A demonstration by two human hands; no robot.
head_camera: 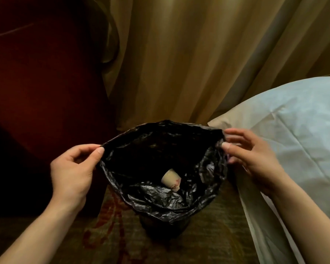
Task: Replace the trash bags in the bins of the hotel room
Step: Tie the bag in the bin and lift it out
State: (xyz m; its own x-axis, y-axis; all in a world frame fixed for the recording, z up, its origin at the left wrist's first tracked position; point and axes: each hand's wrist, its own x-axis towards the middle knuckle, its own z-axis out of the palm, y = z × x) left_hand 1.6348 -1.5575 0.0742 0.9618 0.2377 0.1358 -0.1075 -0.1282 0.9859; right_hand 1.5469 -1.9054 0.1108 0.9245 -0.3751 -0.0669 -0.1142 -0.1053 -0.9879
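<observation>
A black trash bag point(204, 180) hangs with its mouth stretched wide between my two hands. My left hand point(75, 168) pinches the left edge of the rim between thumb and fingers. My right hand point(250, 155) pinches the right edge with its thumb, the other fingers spread. Inside the bag lie a paper cup point(171, 180) and crumpled black plastic. Under the bag, the dark bin point(160, 229) shows only as a shadowed shape on the floor.
A dark red armchair point(42, 92) stands at the left. A white bed cover point(293, 130) fills the right. Beige curtains point(189, 54) hang behind. Patterned carpet point(112, 235) lies underfoot.
</observation>
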